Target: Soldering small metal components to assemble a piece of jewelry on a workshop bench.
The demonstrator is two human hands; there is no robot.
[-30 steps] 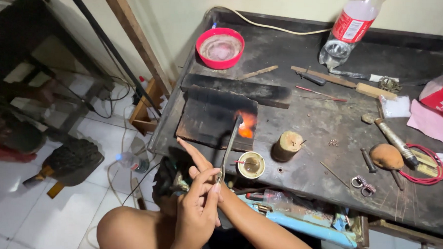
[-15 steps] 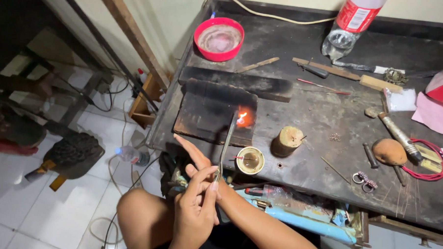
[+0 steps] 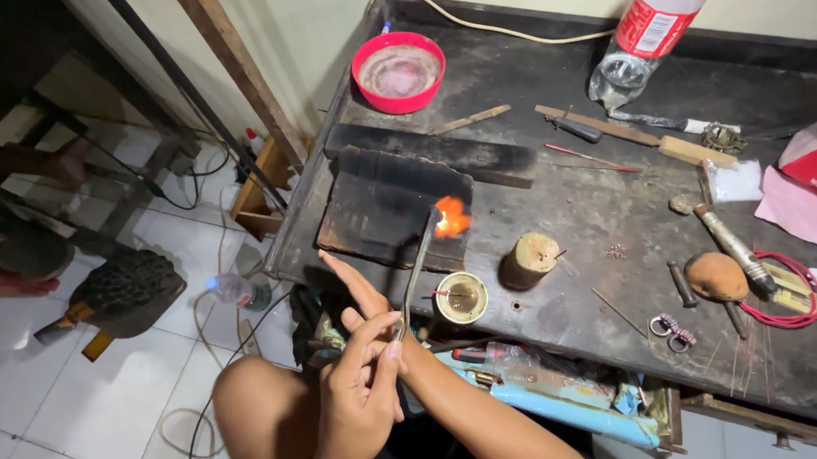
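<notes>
Pinching a thin metal torch pipe (image 3: 418, 266) between fingertips, the two hands overlap at the workbench's front edge; the right hand (image 3: 359, 395) lies on top with fingers closed on the pipe's lower end, the left hand (image 3: 357, 286) beneath with its forefinger stretched out, though its own grasp cannot be told. The pipe's bent tip meets a small orange flame (image 3: 451, 218) on a charred, rough black block (image 3: 391, 206) near the workbench's (image 3: 590, 209) left edge. Just beside the pipe stands a small round cup (image 3: 461, 297).
</notes>
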